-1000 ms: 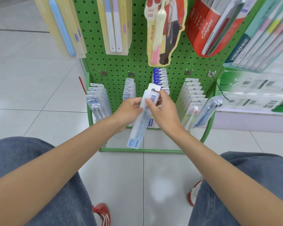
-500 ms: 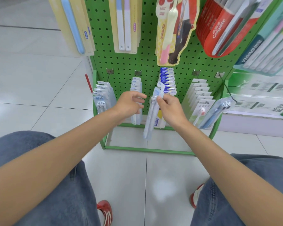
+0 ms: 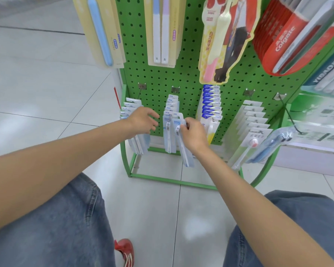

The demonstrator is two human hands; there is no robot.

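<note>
Our right hand [image 3: 193,134] pinches the pack [image 3: 185,154] by its top, just in front of a hung row [image 3: 171,110]; our left hand [image 3: 143,122] hovers open beside it. The tip of the hook [image 3: 175,90] is hidden, so we may miss the hole and drop the pack.

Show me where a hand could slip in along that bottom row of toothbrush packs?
Bare pegboard shows between the blue packs and the white packs; the far-right hook is mostly bare. Crowded around the middle packs, where the right hand pinches a toothbrush pack.
</note>
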